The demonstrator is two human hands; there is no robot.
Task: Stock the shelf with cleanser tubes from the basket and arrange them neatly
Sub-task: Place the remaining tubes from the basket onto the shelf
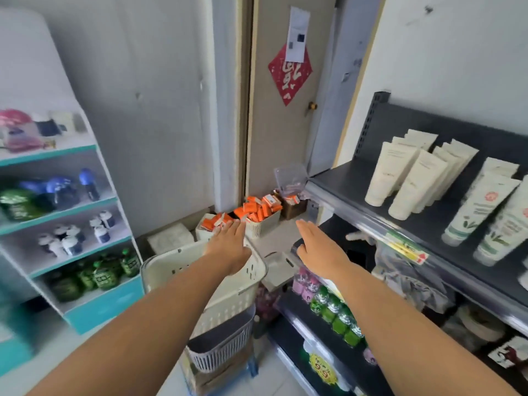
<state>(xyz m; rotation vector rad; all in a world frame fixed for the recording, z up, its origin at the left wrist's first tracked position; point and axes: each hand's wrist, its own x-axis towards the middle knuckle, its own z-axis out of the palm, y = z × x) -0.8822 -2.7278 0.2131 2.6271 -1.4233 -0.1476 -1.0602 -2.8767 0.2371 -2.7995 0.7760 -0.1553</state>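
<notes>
Both empty hands, left and right, reach out flat with straight fingers over the white basket, probably to fetch more. Cleanser tubes stand cap-down in front-facing rows on the dark shelf.

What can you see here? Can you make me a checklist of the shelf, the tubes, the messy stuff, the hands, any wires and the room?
Surface: dark shelf, partly bare at its left end.
Job's things: cream tubes and white-and-green tubes stand in rows on the shelf; white basket below, contents hidden.
Clutter: orange packets heaped in small bins by the door; grey basket under the white one.
Hands: left hand flat over the basket, right hand flat beside it, both empty.
Cables: nothing seen.
Surroundings: door with a red paper sign; teal rack of bottles at left.
</notes>
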